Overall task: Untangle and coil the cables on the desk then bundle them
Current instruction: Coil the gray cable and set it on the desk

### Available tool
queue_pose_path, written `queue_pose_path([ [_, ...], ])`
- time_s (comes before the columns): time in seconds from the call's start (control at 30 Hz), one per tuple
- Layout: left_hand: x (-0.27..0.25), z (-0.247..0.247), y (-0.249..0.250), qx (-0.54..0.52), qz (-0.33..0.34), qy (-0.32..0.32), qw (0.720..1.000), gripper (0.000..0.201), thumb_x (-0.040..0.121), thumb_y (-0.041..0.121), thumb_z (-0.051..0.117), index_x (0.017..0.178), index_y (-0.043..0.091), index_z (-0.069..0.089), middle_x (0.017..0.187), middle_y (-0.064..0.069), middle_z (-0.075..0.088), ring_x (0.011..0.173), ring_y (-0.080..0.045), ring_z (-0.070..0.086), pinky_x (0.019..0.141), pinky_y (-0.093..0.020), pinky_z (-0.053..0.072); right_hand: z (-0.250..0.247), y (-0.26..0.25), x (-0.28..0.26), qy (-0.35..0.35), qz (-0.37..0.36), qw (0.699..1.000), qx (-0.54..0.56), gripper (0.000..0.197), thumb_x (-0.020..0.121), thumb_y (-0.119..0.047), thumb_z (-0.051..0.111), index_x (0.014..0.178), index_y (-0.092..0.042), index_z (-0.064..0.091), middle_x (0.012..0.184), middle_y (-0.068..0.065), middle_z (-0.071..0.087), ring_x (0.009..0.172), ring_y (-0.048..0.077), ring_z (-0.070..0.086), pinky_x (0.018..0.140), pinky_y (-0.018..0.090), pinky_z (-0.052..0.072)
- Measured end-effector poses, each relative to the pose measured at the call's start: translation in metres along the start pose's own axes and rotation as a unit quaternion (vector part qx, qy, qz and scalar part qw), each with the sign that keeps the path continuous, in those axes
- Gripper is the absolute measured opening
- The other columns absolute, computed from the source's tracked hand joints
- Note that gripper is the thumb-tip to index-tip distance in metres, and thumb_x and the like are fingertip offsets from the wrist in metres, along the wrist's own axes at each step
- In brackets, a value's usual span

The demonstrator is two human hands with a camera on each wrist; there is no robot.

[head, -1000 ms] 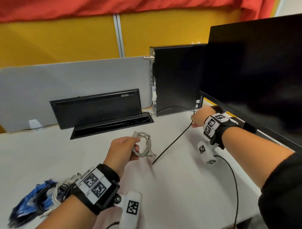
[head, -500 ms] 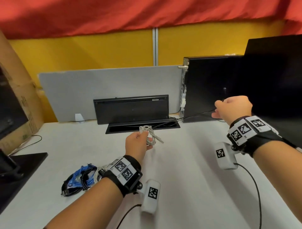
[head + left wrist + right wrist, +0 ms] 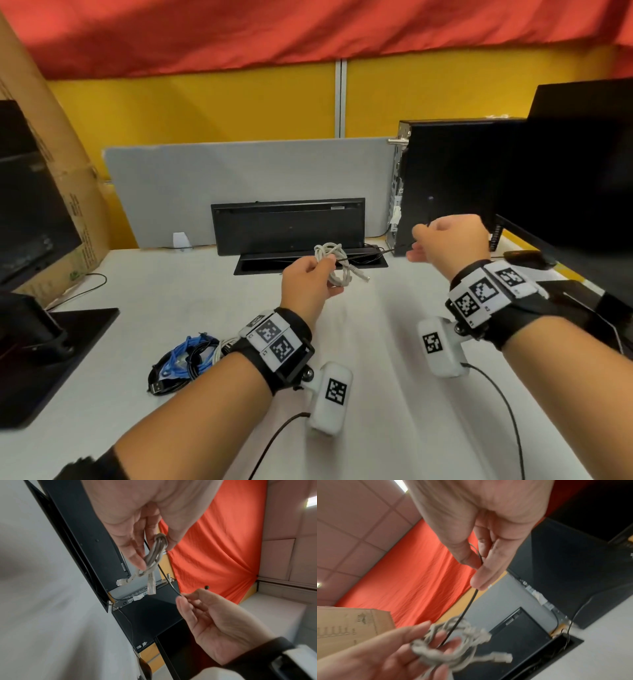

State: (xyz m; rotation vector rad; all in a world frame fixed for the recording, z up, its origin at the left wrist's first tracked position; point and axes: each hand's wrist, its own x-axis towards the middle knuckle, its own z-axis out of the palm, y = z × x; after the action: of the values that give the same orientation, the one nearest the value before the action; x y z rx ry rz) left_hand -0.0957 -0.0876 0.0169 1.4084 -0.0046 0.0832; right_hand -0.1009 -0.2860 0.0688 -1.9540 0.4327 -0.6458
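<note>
The coiled grey network cable (image 3: 334, 263) hangs above the white desk (image 3: 171, 308), gripped in the left hand (image 3: 306, 282). Only the left wrist view shows its two clear plugs dangling. A thin black cable (image 3: 171, 584) runs taut from that coil to the right hand (image 3: 450, 241), raised beside it, thumb and forefinger pinching it. A blue-and-black cable bundle (image 3: 185, 359) lies near the left forearm.
</note>
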Motion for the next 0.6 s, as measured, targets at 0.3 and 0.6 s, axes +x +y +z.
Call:
queue_pose_path([
  [0.3,-0.002,-0.007,0.001,0.099,0.097,-0.008,0.990,0.029,0.093,0.027,0.061,0.077,0.005,0.071,0.083,-0.019,0.068,0.075,-0.022,0.063,0.077,-0.043,0.060,0.041,0.002,-0.049,-0.178,0.051,0.974,0.134,0.012,0.083,0.001,0.067,0.074,0.008,0.071,0.068,0.021,0.070,0.060,0.028,0.072,0.062,0.031,0.061],
  [0.6,0.001,-0.030,-0.015,0.165,0.152,0.056,0.973,0.016,0.087,0.008,0.067,0.091,0.024,0.069,0.077,0.004,0.072,0.077,-0.005,0.068,0.068,-0.009,0.049,0.058,0.023,-0.063,-0.231,0.057,0.956,0.173,0.015,0.085,0.004,0.061,0.074,0.007,0.071,0.070,0.016,0.071,0.060,0.028,0.071,0.062,0.031,0.060],
])
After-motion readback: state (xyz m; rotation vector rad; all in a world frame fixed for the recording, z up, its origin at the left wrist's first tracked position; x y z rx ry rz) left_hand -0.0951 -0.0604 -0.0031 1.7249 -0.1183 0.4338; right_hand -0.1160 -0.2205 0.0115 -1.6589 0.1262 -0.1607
